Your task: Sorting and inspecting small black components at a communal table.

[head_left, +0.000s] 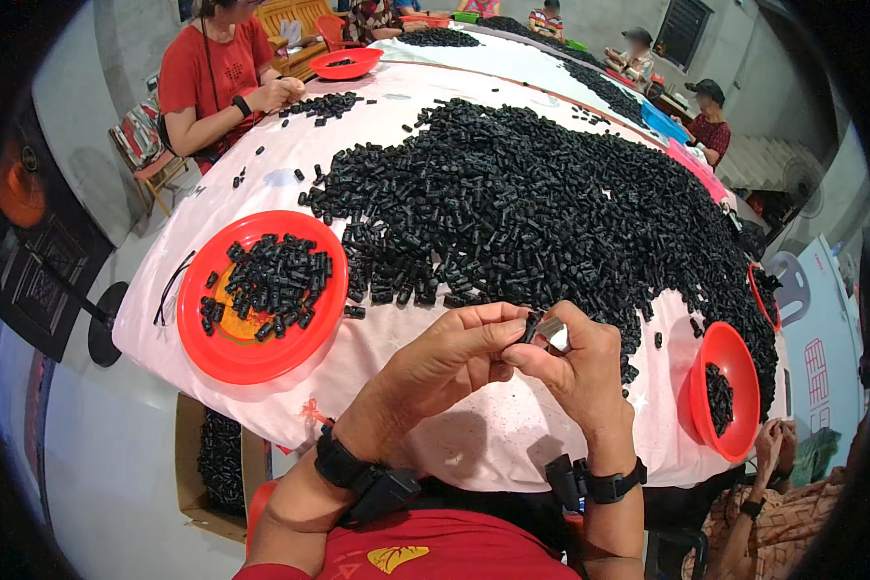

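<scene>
Over the near edge of the table, my two hands meet in front of a large heap of small black cylindrical parts [493,203]. My left hand [445,358] is closed in a pinch on one small black part [531,326], mostly covered by the fingers. In my right hand [585,367] is a small silver metal piece [555,334], gripped between thumb and fingers and touching or almost touching the black part. What kind of tool it is cannot be made out. Both wrists wear black straps with dark boxes.
Left of my hands lies a red plate [198,333] with black parts on it; a red bowl [744,425] with more stands right. A cardboard box [191,474] of parts is below the table's left edge. Other people sit around the pink-white tablecloth [474,435], one [217,77] at far left.
</scene>
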